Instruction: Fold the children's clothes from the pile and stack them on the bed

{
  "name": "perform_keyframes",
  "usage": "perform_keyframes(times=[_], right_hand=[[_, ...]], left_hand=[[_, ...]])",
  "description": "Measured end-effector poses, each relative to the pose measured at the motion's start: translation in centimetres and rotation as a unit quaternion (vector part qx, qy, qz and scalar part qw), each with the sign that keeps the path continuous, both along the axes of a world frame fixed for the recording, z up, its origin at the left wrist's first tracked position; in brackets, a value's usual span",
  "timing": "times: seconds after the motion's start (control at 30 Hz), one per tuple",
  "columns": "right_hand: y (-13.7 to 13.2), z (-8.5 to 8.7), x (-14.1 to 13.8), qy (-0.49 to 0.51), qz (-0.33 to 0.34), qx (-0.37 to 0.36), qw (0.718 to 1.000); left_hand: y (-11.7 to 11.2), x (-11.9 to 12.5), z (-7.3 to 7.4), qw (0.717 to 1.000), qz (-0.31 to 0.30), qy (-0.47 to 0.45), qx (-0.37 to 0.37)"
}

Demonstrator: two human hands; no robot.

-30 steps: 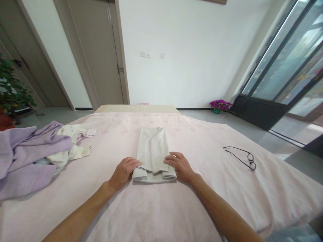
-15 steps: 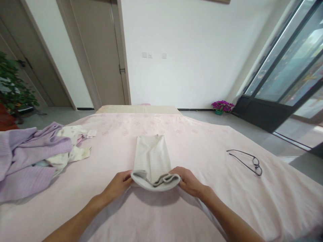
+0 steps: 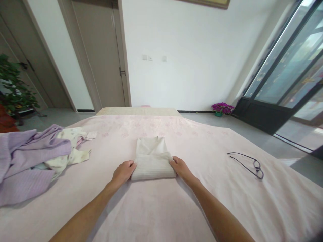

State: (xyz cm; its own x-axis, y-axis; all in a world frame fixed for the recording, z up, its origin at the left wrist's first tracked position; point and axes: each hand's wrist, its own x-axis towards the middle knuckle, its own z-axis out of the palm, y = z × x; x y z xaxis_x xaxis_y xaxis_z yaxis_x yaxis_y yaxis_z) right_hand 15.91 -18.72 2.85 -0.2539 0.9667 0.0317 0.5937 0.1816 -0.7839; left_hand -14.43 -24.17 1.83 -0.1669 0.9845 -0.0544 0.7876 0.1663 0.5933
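Observation:
A cream ribbed garment [image 3: 153,168], folded into a narrow packet, lies in the middle of the pink bedspread [image 3: 156,208]. Its near part is turned up and over, with a straight fold along the near edge; a V-shaped opening shows at the far end. My left hand [image 3: 124,170] grips the left side of the folded layer, thumb on top. On the opposite side my right hand [image 3: 180,168] pinches the layer's right edge the same way. The fingertips beneath the cloth are hidden on both hands.
A heap of lilac clothing [image 3: 37,158] and pale printed clothing [image 3: 73,153] lies at the left. Black-framed glasses [image 3: 252,164] rest on the right of the bedspread. Beyond the far edge stand a beige surface [image 3: 138,111] and purple flowers [image 3: 222,108] by the wall.
The garment's near end, curled up and raised before, is now folded away from me and lies flat on the rest. Both hands moved forward with it.

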Motion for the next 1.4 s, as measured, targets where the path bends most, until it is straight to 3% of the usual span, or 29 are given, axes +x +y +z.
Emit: perform_keyframes(times=[0.27,0.43,0.5,0.57,0.63,0.7,0.77,0.9,1.4], right_hand=[[0.8,0.3,-0.7,-0.099,-0.078,0.033,0.992],[0.6,-0.4,-1.0,-0.188,-0.117,0.039,0.974],[0.5,-0.8,-1.0,-0.180,-0.131,0.047,0.974],[0.5,-1.1,-0.9,-0.149,-0.146,0.066,0.976],[0.6,-1.4,-0.8,-0.116,-0.147,0.097,0.977],[0.6,-1.6,-0.7,-0.094,-0.141,0.119,0.978],[0.7,-1.6,-0.6,-0.087,-0.130,0.108,0.982],[0.7,-1.2,-0.6,-0.101,-0.111,0.068,0.986],[1.0,-1.8,-0.3,-0.148,-0.097,0.091,0.980]], left_hand=[[-0.9,0.9,1.2,0.997,0.051,0.060,0.015],[-1.2,0.9,0.7,0.996,0.073,0.052,0.025],[-1.3,0.6,0.1,0.993,0.088,0.033,0.071],[-1.5,0.2,-0.6,0.983,0.076,0.015,0.164],[-1.6,-0.2,-1.1,0.968,0.023,0.000,0.250],[-1.7,-0.4,-1.6,0.958,-0.035,-0.009,0.285],[-1.8,-0.5,-1.8,0.959,-0.071,-0.015,0.272],[-1.7,-0.4,-1.7,0.973,-0.077,0.006,0.219],[-2.0,-0.5,-1.3,0.960,-0.107,0.174,0.190]])
